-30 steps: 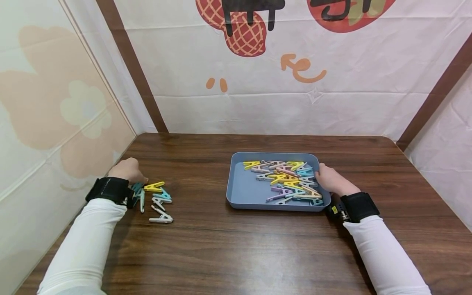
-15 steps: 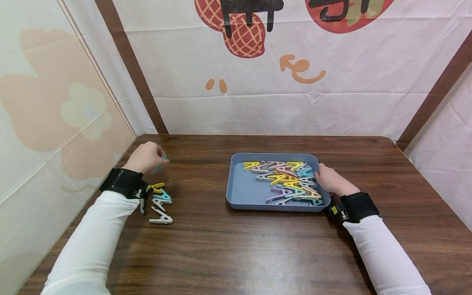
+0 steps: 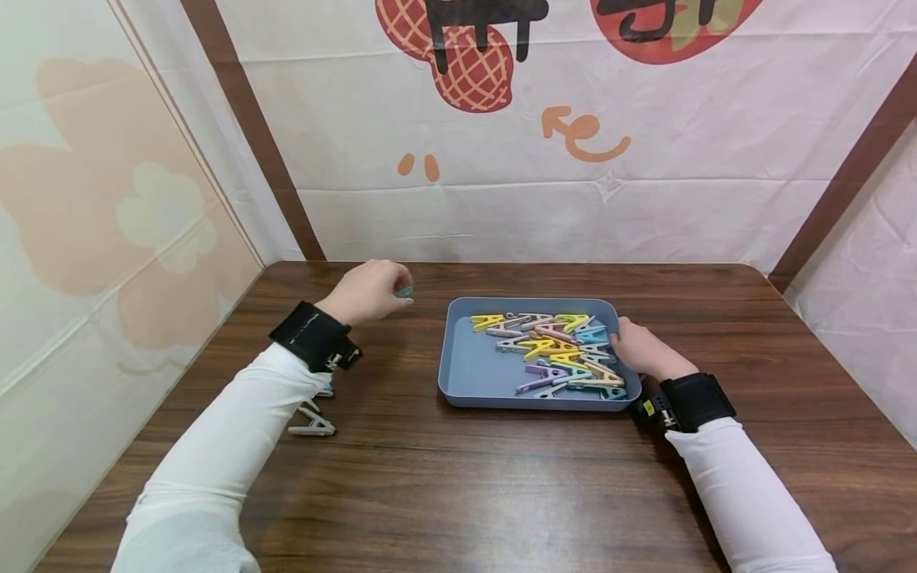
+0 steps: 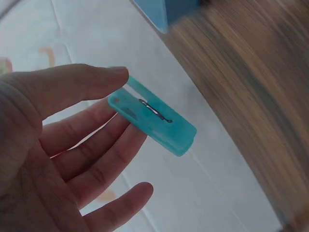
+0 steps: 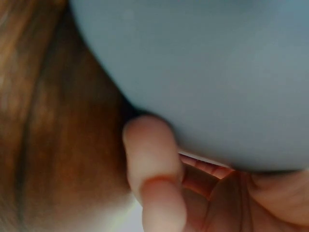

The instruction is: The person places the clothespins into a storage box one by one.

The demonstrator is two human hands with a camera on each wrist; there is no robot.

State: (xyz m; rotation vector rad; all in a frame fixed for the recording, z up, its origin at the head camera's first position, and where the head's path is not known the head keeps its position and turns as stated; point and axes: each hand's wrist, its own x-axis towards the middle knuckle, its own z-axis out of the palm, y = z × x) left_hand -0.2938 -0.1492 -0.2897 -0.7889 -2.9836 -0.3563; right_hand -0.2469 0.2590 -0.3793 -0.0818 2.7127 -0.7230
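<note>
My left hand (image 3: pixel 367 290) is raised over the far part of the table, between the loose clothespins and the tray. Its thumb and fingers pinch a teal clothespin (image 4: pixel 154 116), whose metal spring shows in the left wrist view. At the right end of the blue-grey tray (image 3: pixel 469 370), my right hand (image 3: pixel 648 350) grips the wall. The right wrist view shows those fingers pressed close along the tray's outside (image 5: pixel 203 87). Many clothespins (image 3: pixel 552 348) in yellow, purple, teal, pink and grey lie in the tray, mostly toward its right side.
On the left of the wooden table (image 3: pixel 444 485), a grey clothespin (image 3: pixel 313 426) lies near the left forearm, which hides others behind it. A white printed cloth (image 3: pixel 501 215) stands along the table's back edge, and another closes off the left side.
My left hand has lifted a teal clothespin from the loose group and carried it rightward and farther back, toward the tray. The right hand and the tray stay put.
</note>
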